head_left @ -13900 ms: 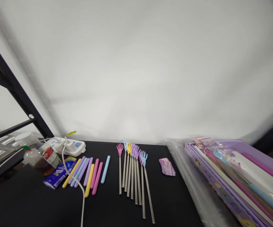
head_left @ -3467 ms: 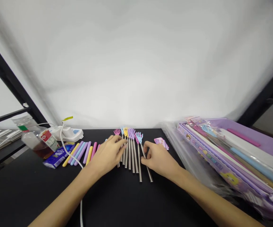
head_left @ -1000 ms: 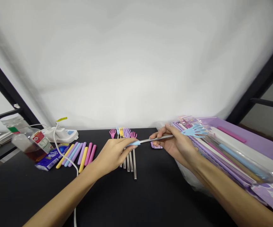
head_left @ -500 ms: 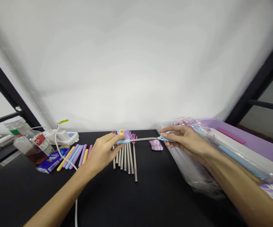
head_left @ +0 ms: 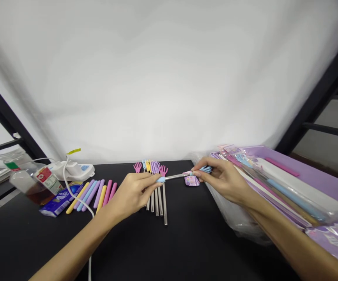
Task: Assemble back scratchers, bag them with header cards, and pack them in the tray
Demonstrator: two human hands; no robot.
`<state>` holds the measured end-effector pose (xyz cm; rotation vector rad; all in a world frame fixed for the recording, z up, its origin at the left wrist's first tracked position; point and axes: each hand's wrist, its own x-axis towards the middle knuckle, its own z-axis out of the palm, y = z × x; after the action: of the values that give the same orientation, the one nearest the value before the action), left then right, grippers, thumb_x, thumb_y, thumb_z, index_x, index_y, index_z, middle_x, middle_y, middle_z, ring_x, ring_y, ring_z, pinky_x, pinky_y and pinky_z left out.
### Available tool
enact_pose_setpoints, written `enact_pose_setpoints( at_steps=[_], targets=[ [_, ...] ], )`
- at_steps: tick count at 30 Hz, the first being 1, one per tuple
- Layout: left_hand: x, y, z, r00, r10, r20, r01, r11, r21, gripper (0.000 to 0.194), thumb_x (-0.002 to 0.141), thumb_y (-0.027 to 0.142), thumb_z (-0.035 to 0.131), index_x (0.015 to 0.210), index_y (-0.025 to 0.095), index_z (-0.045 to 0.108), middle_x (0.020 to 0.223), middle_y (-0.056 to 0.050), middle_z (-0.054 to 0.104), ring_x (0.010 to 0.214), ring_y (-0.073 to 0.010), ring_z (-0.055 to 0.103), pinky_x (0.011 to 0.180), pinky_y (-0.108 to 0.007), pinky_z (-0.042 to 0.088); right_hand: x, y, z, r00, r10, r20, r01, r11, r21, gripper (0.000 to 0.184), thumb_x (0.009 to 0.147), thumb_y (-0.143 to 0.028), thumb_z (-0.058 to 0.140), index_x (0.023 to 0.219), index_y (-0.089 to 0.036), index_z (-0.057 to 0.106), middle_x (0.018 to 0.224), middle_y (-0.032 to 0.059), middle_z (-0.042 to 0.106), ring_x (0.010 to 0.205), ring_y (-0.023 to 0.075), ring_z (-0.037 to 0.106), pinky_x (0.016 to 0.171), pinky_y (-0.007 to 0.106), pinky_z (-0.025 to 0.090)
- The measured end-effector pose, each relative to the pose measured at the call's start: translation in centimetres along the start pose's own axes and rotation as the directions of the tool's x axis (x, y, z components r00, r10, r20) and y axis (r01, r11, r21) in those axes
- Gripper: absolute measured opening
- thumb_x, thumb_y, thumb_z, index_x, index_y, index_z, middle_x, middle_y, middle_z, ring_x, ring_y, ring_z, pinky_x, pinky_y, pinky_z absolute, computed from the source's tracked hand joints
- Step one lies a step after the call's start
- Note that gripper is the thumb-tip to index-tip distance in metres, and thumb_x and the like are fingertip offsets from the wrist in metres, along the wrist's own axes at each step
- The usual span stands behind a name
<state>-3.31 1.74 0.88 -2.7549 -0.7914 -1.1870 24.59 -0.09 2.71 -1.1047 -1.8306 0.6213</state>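
Note:
Between my hands lies a back scratcher [head_left: 176, 176] with a light blue grip, a metal rod and a blue claw head. My left hand [head_left: 133, 191] is closed around the grip, only its end showing past the fingers. My right hand [head_left: 220, 177] pinches the rod near the claw head, which is partly hidden by the fingers. Below and behind my left hand, several metal rods [head_left: 165, 203] with pink, blue, yellow and purple claw heads [head_left: 155, 167] lie side by side. A small pink-purple card [head_left: 192, 180] rests just under the held rod.
Left on the black table [head_left: 186, 249] are several coloured grips [head_left: 98, 193], a blue tissue pack [head_left: 59, 201], a bottle of brown liquid [head_left: 36, 183], a power strip [head_left: 84, 171] and a white cable [head_left: 89, 269]. Right: a purple box [head_left: 326, 185] with bagged scratchers, and clear plastic bags [head_left: 236, 218].
The blue grip and my left hand have moved right along the rod, leaving less metal showing. My right hand has shifted slightly left, its fingers now nearer the rod's end.

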Motion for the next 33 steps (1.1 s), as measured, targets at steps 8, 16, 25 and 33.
enact_pose_setpoints(
  at_steps=[8, 16, 25, 33],
  targets=[
    [0.4, 0.2, -0.4, 0.988, -0.153, 0.01, 0.153, 0.986, -0.065, 0.019, 0.094, 0.03, 0.063, 0.103, 0.018, 0.075, 0.089, -0.003, 0.076, 0.074, -0.0126, 0.069, 0.067, -0.02, 0.053, 0.3, -0.7, 0.6, 0.994, 0.056, -0.097, -0.052, 0.998, 0.04, 0.03, 0.084, -0.045, 0.072, 0.103, -0.022, 0.071, 0.092, 0.0048, 0.071, 0.078, 0.0183, 0.066, 0.068, 0.031, 0.049],
    [-0.5, -0.8, 0.5, 0.979, 0.167, -0.115, -0.124, 0.941, 0.316, 0.016, 0.094, 0.018, 0.06, 0.108, 0.015, 0.067, 0.093, -0.006, 0.075, 0.08, -0.0159, 0.07, 0.071, -0.028, 0.057, 0.4, 0.4, 0.6, 0.875, 0.392, 0.286, -0.469, 0.832, 0.296, 0.042, 0.075, -0.052, 0.079, 0.08, -0.012, 0.068, 0.075, 0.0072, 0.069, 0.061, 0.0134, 0.065, 0.057, 0.025, 0.053],
    [0.3, 0.2, 0.6, 0.961, 0.273, -0.045, -0.241, 0.905, 0.35, 0.018, 0.095, 0.014, 0.058, 0.111, 0.011, 0.064, 0.085, -0.005, 0.074, 0.068, -0.0141, 0.066, 0.058, -0.026, 0.053, 0.1, -0.3, 1.1, 0.913, 0.27, 0.305, -0.352, 0.9, 0.258, 0.038, 0.08, -0.05, 0.074, 0.079, -0.013, 0.065, 0.066, 0.005, 0.068, 0.053, 0.0146, 0.064, 0.052, 0.026, 0.053],
    [0.7, 1.2, 0.5, 0.999, 0.028, 0.035, -0.032, 0.992, 0.121, 0.024, 0.1, 0.025, 0.05, 0.099, 0.015, 0.071, 0.068, -0.002, 0.065, 0.057, -0.0107, 0.056, 0.054, -0.023, 0.042, -0.4, 0.0, 2.1, 0.963, 0.106, 0.246, -0.153, 0.972, 0.18, 0.033, 0.092, -0.046, 0.059, 0.082, -0.016, 0.069, 0.069, 0.0042, 0.067, 0.051, 0.015, 0.064, 0.048, 0.028, 0.054]
  ],
)
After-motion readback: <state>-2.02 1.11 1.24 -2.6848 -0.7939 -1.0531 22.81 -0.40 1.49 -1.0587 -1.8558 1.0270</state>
